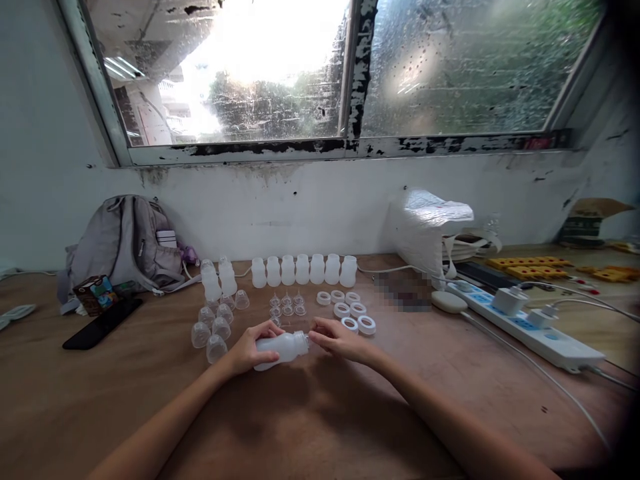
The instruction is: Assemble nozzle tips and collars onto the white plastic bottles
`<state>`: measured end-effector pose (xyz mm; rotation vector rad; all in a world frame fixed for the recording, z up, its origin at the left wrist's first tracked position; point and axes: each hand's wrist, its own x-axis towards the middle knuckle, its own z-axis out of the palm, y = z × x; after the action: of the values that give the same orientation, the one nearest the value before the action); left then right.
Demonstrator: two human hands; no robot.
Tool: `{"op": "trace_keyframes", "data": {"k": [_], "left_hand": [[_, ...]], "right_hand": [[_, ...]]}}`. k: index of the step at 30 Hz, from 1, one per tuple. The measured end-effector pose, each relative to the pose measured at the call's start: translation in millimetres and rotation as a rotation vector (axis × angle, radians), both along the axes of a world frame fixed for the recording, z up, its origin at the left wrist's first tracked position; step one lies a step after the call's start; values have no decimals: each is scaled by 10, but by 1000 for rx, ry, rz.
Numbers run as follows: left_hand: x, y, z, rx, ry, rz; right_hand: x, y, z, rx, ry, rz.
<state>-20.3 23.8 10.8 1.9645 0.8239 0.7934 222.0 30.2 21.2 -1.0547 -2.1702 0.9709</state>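
Gripping bottle over table in curled left hand; pinching clear piece (teat, apparently) at bottle's mouth with right hand. Done, seemingly: two capped bottles, beyond-left of held bottle. Remaining: seven uncapped bottles beyond it.

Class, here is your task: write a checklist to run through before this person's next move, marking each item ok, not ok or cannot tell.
1. Bottle steadied by the left hand: ok.
2. Bottle upright: not ok, it is tipped over sideways.
3. Right hand at the bottle's open end: ok.
4. What the right fingertips hold: cannot tell, too small.
5. White rings near the right hand: ok.
6. Row of bottles standing upright: ok.
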Motion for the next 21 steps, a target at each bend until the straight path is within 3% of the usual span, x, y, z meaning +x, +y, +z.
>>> {"op": "trace_keyframes", "data": {"k": [7,11,15,19,21], "left_hand": [[10,4,-26,52,20,14],[31,-59,4,129,62,21],[40,-85,11,134,73,41],[53,-85,6,134,65,46],[70,-106,12,186,97,64]], "right_hand": [[-14,7,6,27,-16,4],[-47,3,-39,-28,-9,-54],[-54,-32,-20,11,106,-119],[-58,-74,26,-20,218,68],[-68,-76,18,-63,227,88]]}}
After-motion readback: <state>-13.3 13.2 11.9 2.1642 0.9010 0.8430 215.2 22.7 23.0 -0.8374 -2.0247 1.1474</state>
